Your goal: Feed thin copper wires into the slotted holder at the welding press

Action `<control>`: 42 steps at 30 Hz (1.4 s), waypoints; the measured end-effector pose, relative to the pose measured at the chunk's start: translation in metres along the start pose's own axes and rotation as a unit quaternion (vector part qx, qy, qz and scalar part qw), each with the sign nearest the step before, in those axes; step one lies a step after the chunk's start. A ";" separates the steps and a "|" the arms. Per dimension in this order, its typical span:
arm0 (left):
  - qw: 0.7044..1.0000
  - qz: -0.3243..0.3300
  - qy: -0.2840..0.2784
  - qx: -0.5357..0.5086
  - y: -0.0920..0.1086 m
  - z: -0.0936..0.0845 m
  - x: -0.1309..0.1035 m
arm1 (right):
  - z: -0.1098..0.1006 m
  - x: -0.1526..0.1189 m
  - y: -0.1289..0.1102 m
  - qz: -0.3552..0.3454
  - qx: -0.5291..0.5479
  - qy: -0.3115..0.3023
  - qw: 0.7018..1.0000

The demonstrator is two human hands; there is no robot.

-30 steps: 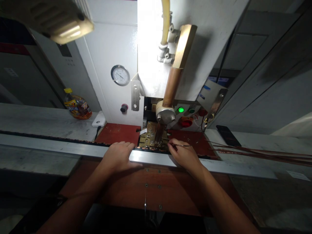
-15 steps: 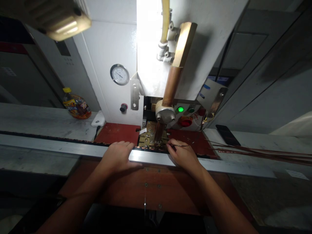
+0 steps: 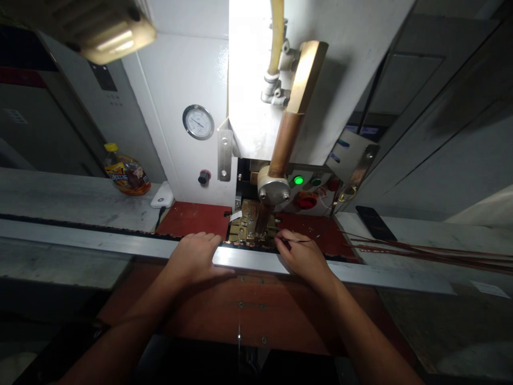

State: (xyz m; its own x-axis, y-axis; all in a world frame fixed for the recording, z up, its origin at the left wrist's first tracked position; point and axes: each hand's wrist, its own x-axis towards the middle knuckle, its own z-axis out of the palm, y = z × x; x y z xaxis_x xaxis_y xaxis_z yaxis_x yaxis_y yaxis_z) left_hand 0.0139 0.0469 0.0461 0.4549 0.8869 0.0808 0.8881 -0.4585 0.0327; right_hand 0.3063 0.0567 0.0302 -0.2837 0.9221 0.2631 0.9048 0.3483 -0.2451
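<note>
A long aluminium bar (image 3: 248, 260) runs across the front of the machine, with a dark strip edged in copper along its back. My left hand (image 3: 196, 256) is wrapped over the bar, fingers behind it and thumb along the front. Close to the brass fixture (image 3: 242, 227), my right hand (image 3: 302, 254) pinches a thin copper wire (image 3: 300, 240), whose tail sticks out to the right over the hand. Its tip is hidden by the fingers. The copper electrode (image 3: 263, 216) comes down onto the fixture between my hands; whether it touches the strip I cannot tell.
Several copper rods (image 3: 420, 251) lie on the right-hand table, near a black phone (image 3: 375, 223). At left stand a bottle (image 3: 126, 174) and a small white box (image 3: 162, 196). A green lamp (image 3: 298, 181) glows on the panel; a pressure gauge (image 3: 198, 122) is mounted at left.
The view has shifted slightly, so the machine appears a little further right. Both hands keep their holds, with no clear movement of the bar or wire.
</note>
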 end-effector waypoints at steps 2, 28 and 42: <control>1.000 0.000 -0.002 -0.003 0.000 0.000 0.000 | 0.000 0.000 0.000 0.000 0.000 -0.002 1.000; 0.999 -0.015 -0.006 -0.029 0.000 0.000 -0.001 | -0.002 -0.001 -0.004 0.004 -0.005 -0.006 1.000; 0.999 -0.021 -0.011 -0.035 -0.020 -0.003 -0.004 | -0.001 -0.001 -0.003 0.004 -0.004 -0.004 1.000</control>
State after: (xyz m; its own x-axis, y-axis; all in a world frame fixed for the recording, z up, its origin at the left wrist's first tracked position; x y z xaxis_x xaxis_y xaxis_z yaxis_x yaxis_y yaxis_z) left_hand -0.0062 0.0522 0.0480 0.4202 0.9056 0.0568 0.8995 -0.4240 0.1058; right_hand 0.3043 0.0545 0.0313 -0.2788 0.9263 0.2536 0.9099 0.3392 -0.2389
